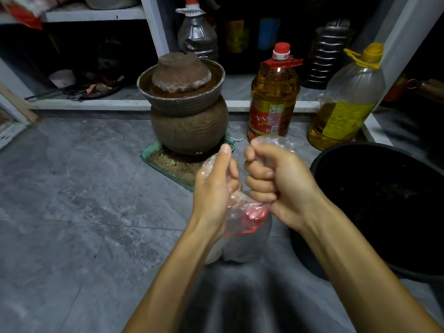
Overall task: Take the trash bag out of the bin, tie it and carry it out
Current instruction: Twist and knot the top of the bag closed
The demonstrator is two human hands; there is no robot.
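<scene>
Left hand (216, 188): grip clenched on the trash bag's (245, 227) gathered neck.
Right hand (276, 179): fisted around the same plastic.
Trash bag: over the floor (84, 200), beside the black bin (374, 200).

Grey tiled floor (72, 200), black bin (384, 207), oil bottles (274, 97)

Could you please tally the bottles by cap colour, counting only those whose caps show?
Red cap: 2 (clear bottle, oil bottle)
Yellow cap: 1 (oil jug)
Total: 3
Darker containers on the shelf are too dim to count.
</scene>
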